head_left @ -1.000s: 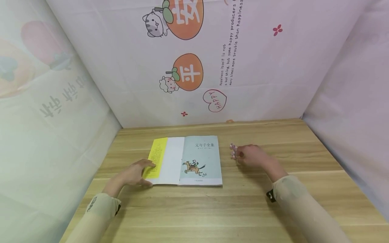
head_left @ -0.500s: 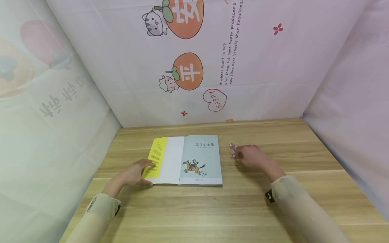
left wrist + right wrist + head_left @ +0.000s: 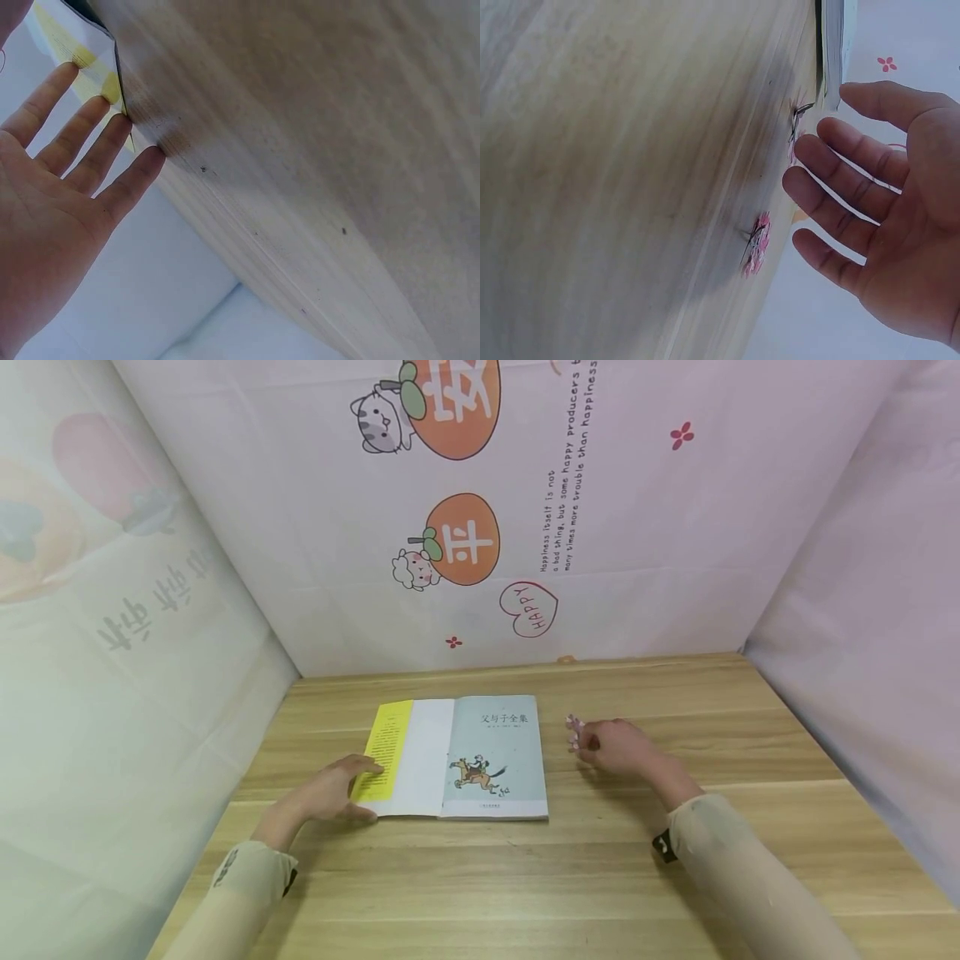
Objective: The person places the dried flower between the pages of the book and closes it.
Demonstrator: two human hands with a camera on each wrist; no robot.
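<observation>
An open book (image 3: 495,752) lies flat, its front cover turned left to show a pale title page with a horse drawing. On that cover's yellow flap (image 3: 388,739) rest the extended fingers of my left hand (image 3: 330,789); the thumb is by the lower edge. My right hand (image 3: 618,747) is low over the table, right of the book, beside a small pinkish-purple flower sprig (image 3: 574,731). In the right wrist view its fingers are loosely bent, thumb and index apart. Pink blossoms (image 3: 757,244) lie on the wood below that hand; in the head view it partly hides the sprig.
The wooden table (image 3: 480,877) runs back to a white printed cloth (image 3: 615,527). More cloth hangs at the left (image 3: 150,693) and right sides. The book's page edges (image 3: 838,52) show near the right thumb in the right wrist view.
My right hand has shifted slightly, and the sprig's stem that showed below the fingers is now hidden. The left hand and the book stay where they were.
</observation>
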